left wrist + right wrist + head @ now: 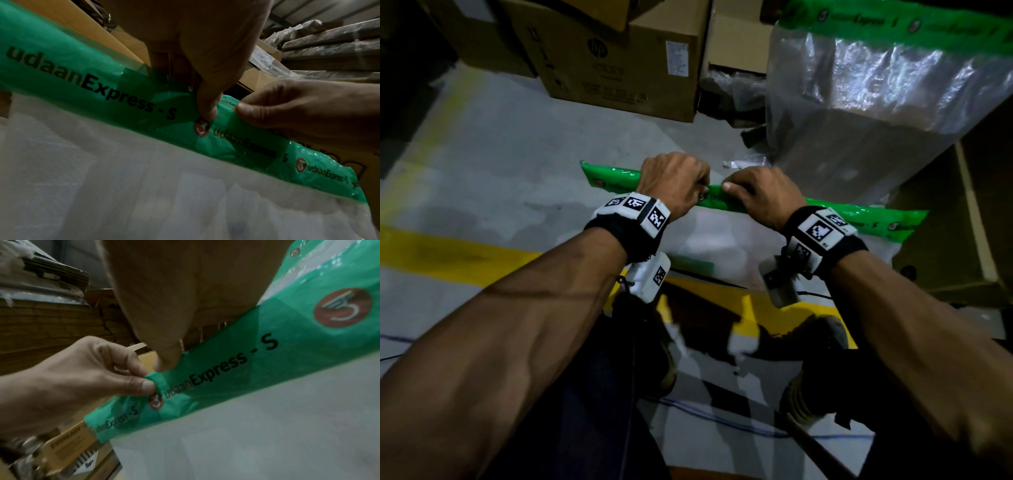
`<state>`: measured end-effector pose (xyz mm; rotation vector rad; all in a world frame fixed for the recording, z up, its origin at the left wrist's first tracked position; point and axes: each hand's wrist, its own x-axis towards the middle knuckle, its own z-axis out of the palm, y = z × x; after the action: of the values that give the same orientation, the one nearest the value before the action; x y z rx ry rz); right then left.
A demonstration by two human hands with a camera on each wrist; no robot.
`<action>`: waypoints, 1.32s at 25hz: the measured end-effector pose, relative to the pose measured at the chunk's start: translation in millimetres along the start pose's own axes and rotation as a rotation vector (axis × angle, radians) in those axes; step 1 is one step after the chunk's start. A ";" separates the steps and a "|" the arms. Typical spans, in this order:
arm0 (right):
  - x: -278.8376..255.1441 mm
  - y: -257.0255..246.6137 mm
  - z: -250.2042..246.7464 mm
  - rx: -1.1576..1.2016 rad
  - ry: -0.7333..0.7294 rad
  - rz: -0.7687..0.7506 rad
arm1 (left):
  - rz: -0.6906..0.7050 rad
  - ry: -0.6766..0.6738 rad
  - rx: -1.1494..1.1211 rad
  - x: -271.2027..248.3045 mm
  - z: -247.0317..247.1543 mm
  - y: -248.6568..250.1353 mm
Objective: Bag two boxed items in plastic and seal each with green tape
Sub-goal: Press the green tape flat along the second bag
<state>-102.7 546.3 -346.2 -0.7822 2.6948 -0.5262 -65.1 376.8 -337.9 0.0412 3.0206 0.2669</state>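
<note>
Head view: green tape (835, 214) (between fingers (729, 186))

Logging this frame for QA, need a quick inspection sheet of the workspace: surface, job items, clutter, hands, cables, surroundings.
Surface: grey concrete floor with yellow painted lines.
Job's things: plastic bag stands at the person's feet, green tape running along its top edge; second bagged box behind it, right, green tape across its top too.
Clutter: loose crumpled plastic between the boxes.
Grippers: left hand and right hand both pinch the tape edge, close together.
Cables: thin dark cable across the floor by the feet.
Surroundings: HP carton and other cardboard boxes.
</note>
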 end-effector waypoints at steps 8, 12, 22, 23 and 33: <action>-2.0 -7.9 5.8 -0.156 0.086 0.026 | 0.082 -0.137 -0.233 1.1 -11.6 -10.5; -3.7 -11.3 8.4 -0.170 0.092 0.037 | 0.118 -0.156 -0.160 4.5 -9.3 -8.5; -7.3 -7.7 4.5 -0.114 0.080 0.055 | 0.117 -0.204 -0.091 5.0 -18.9 -21.0; -8.2 -6.5 3.2 -0.104 0.081 0.061 | 0.108 -0.230 -0.089 4.7 -22.9 -32.2; -7.3 -11.5 5.0 -0.015 0.047 0.030 | -0.002 -0.191 -0.065 -4.0 -24.1 -60.5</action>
<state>-89.8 540.0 -344.6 -0.7408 2.7524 -0.5239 -64.8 312.9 -324.6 0.0546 2.8203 0.3405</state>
